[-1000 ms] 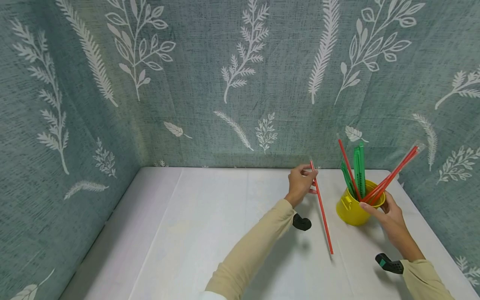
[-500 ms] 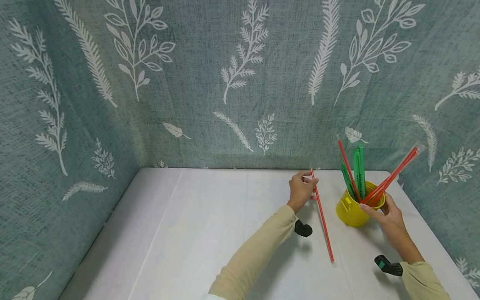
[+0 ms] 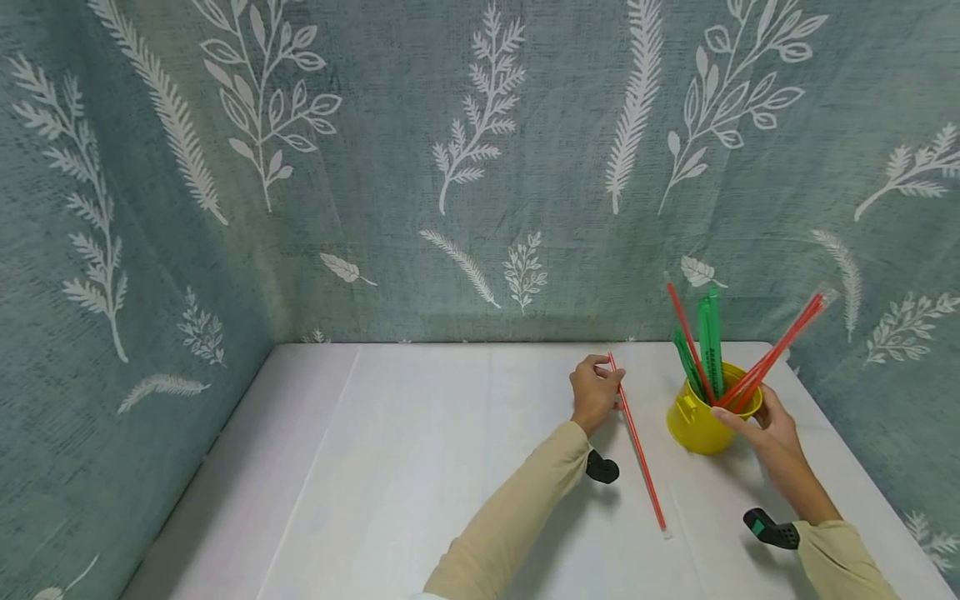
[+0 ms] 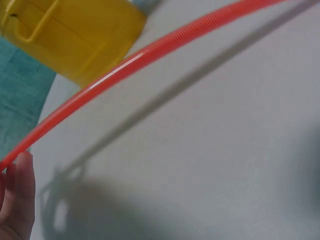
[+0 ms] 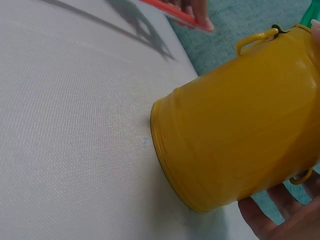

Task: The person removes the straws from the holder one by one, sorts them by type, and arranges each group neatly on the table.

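In the head view my left hand [image 3: 595, 392] pinches a long red drinking straw [image 3: 639, 446] near its far end. The straw slants toward me, and clear wrapping shows at its near tip. The left wrist view shows a ribbed section on the red straw [image 4: 145, 56] and its shadow on the table. My right hand [image 3: 780, 446] grips a small yellow bucket [image 3: 693, 425] by its right side, thumb at the rim. Upright in the bucket stand green wrapped straws [image 3: 708, 333] and red straws [image 3: 780, 346]. The right wrist view shows the bucket's side [image 5: 235, 120] close up.
A white table [image 3: 405, 467] spreads beneath both hands. Green leaf-patterned cloth [image 3: 390, 167] hangs behind it and at both sides. Black wrist devices, such as the one below the left hand [image 3: 602, 467], stick out from the sleeves.
My left hand has come slightly nearer and lower with the red straw. My right hand and the bucket stay in place on the table. The head view has shifted a little.
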